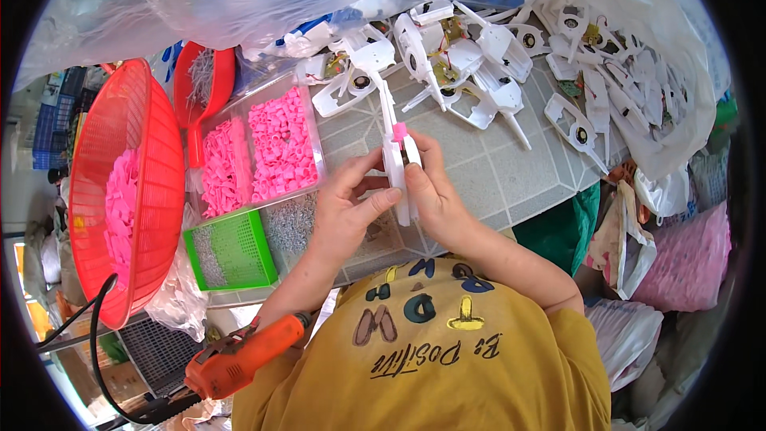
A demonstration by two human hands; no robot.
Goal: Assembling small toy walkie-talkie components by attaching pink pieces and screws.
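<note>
Both my hands hold a white plastic shell point(393, 166) upright over the table, its long thin stem pointing away from me. A small pink piece point(400, 131) sits on the shell near my fingertips. My left hand point(339, 206) grips the shell's left side, thumb laid across its lower part. From the right, my right hand point(433, 195) pinches it with the thumb on its face; the inside of the shell is mostly hidden. Beyond my hands lie several similar white shells point(499, 89) with round black parts, wires and small boards showing.
To the left are a clear divided tray point(317, 140) of pink parts, a green basket point(267, 259) with small metal bits, a red scoop point(194, 140) and a red basket point(159, 191). An orange power screwdriver point(247, 355) is near my left forearm. A white bag point(678, 56) holds more shells.
</note>
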